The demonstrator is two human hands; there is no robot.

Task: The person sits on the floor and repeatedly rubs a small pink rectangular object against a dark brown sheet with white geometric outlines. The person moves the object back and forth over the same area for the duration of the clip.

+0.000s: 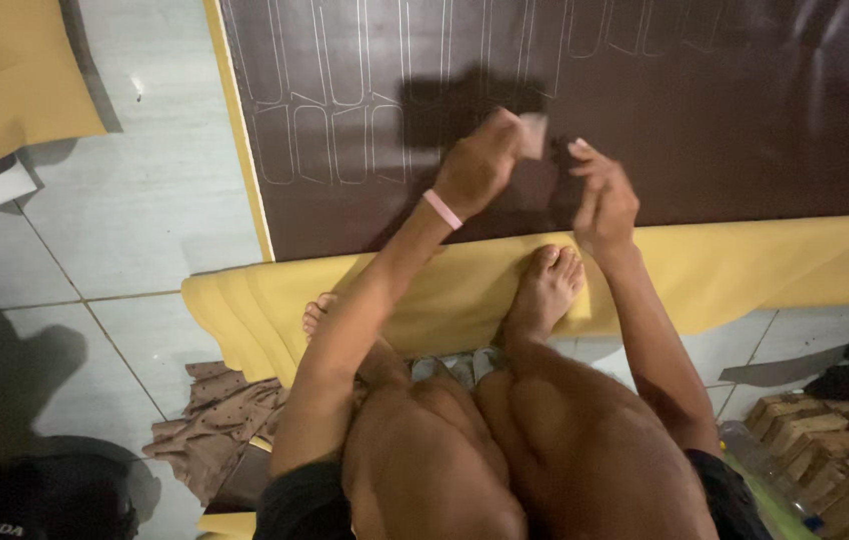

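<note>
A large dark brown sheet [705, 110] lies flat on the floor, with rows of pale outlined shapes [335, 140] drawn on its upper left. My left hand [480, 165], with a pink band on the wrist, holds a small pale flat piece [533, 135] against the sheet. My right hand [600, 200] rests beside it on the sheet, fingers pinched together; whether it holds a marking tool is too blurred to tell. My bare feet [545, 290] rest on the yellow backing [745, 270] folded out from under the sheet.
Pale floor tiles [145, 210] surround the sheet. Another yellow sheet [5, 80] lies at the upper left. A dotted brown cloth [220, 420] sits by my left knee. Stacked brown blocks [825, 440] and a plastic bottle [755, 450] are at the lower right.
</note>
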